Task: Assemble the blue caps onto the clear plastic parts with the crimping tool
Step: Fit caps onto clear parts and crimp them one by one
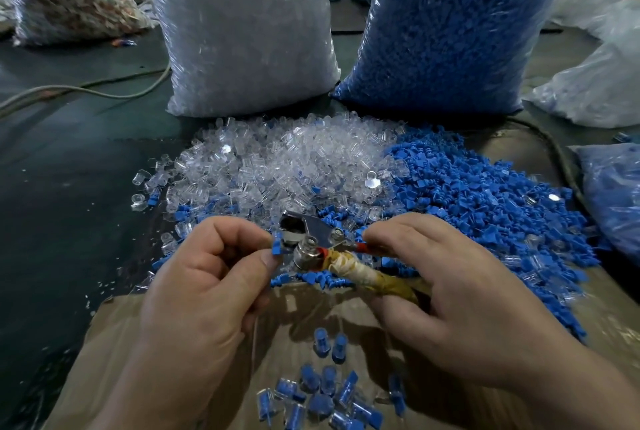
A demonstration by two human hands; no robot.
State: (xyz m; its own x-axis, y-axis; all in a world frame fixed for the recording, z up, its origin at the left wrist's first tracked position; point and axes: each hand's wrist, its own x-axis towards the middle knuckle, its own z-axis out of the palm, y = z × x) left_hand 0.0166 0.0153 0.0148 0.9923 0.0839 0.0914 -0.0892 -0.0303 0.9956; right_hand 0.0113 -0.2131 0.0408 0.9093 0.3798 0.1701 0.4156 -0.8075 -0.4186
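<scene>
We find the left hand (pixel 207 277) with thumb and forefinger closed in a pinch on a single blue cap (pixel 277 248), the remaining fingers curled beneath. The cap touches the left edge of the metal head of the crimping tool (pixel 308 239). The right hand (pixel 450 291) is wrapped round the tool's two handles, one bound in yellowed, fraying tape, the other sleeved in red.

The tool's long axis runs from the right hand at lower right up and leftward to the head, so the head's opening faces the left hand, which is the nearer hand to the cap. In our judgement the coming move turns on seating the cap squarely in that head before the right hand squeezes. We cannot tell whether a clear part already sits in the head.

The head is bright plated steel with a round pivot and nut. The cap is matte, opaque plastic with a flat tab.

Beyond the hands lies a heap of clear plastic parts (pixel 277 159), small glossy cylinders, and beside it to the right a heap of loose blue caps (pixel 485 208); the two heaps mingle where they meet. Nearer the person, finished pieces (pixel 329 391), clear bodies with blue inserts, lie scattered on a brown sheet (pixel 166 343). Behind stand a bag of clear stock (pixel 242 31) and a bag of blue stock (pixel 450 24), both in crinkled film.
</scene>
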